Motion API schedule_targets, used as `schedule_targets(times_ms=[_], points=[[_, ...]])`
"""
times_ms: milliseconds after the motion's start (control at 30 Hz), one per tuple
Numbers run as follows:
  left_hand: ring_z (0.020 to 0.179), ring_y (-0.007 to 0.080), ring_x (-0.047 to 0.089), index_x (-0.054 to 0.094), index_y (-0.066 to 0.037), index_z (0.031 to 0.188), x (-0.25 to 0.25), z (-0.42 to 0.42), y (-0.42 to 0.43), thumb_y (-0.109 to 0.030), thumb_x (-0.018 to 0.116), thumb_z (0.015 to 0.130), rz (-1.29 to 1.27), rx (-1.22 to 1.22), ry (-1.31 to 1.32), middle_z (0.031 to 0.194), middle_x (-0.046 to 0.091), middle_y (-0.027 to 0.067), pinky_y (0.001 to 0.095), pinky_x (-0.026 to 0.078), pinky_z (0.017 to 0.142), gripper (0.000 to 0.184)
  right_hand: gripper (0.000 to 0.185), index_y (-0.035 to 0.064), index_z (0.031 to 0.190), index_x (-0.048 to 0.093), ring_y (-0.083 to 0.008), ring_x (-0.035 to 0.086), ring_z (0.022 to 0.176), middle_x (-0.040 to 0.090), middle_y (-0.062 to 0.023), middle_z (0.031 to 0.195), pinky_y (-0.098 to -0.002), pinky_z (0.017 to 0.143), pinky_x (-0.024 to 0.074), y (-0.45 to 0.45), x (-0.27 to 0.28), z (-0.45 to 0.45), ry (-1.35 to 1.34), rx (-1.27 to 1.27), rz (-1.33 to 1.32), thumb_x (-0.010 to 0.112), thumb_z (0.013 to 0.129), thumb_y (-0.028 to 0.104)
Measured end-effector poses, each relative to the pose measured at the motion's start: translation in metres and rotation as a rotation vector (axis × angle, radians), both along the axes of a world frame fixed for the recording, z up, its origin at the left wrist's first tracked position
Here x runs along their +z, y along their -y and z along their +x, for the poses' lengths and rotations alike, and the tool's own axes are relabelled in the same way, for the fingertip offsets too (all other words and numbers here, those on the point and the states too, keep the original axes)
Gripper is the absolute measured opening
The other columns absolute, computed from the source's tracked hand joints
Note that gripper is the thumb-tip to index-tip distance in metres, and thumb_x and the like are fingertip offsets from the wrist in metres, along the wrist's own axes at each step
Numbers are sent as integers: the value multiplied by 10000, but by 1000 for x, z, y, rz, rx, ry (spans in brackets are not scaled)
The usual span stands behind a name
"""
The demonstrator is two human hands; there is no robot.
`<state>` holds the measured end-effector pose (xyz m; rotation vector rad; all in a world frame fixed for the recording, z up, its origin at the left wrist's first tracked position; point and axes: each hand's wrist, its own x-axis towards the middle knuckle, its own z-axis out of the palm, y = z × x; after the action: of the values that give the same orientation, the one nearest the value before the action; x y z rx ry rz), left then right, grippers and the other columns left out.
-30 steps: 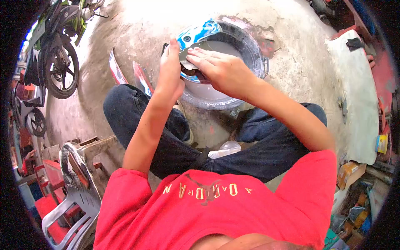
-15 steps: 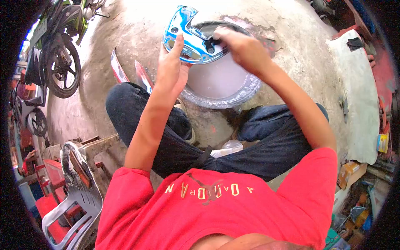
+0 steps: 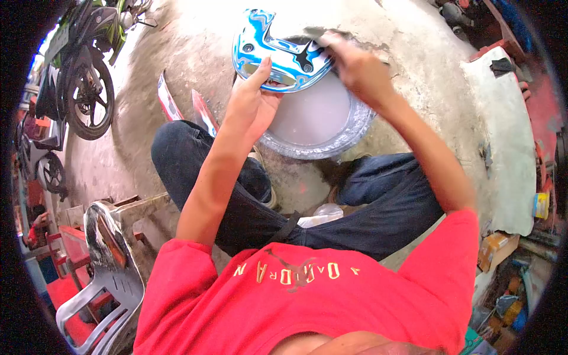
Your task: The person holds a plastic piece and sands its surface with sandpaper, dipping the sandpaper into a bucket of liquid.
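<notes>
A glossy curved motorcycle cover panel [image 3: 278,64], patterned in blue, white and black, is tilted up over a round grey basin [image 3: 307,152] of cloudy water. My left hand [image 3: 255,102] grips the panel's lower left, with the thumb across its front face and the other fingers behind. At the panel's right end is my right hand [image 3: 362,68], fingers curled and pressed together, somewhat blurred. Whatever it may hold is hidden. Some of the basin's far rim is covered by the panel and my right hand.
Two narrow red-and-white panels [image 3: 204,111] lie on the concrete floor left of the basin. A motorcycle [image 3: 89,89] stands farther left, above a worn plastic chair [image 3: 118,278]. A long pale sheet [image 3: 509,154] and a cardboard box [image 3: 496,249] are at the right.
My right hand has moved rightward and slightly down along the panel's right end. The panel has shifted a little and turned, showing more of its right face. My left hand keeps its hold.
</notes>
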<state>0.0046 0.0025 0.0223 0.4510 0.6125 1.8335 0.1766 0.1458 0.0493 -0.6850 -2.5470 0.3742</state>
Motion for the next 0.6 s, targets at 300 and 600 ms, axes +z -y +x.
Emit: schedule_targets(times_ms=[300, 600], points=[[1128, 230, 635, 490, -32, 1319, -8, 0, 0, -134, 568, 1012, -24, 7, -33, 1253, 621, 115, 405, 527, 969, 333, 384, 127, 1245, 631, -337, 692, 981, 686, -152, 1163, -427, 812, 567, -16, -17, -1, -33, -21, 81, 521, 897, 9], [1097, 213, 645, 520, -23, 1302, -3, 8, 0, -124, 571, 1013, -174, 128, -216, 1215, 636, 105, 411, 530, 967, 311, 400, -6, 1268, 596, -313, 622, 1191, 616, -212, 1305, -400, 1004, 510, -3, -15, 0, 95, 75, 21, 491, 885, 43]])
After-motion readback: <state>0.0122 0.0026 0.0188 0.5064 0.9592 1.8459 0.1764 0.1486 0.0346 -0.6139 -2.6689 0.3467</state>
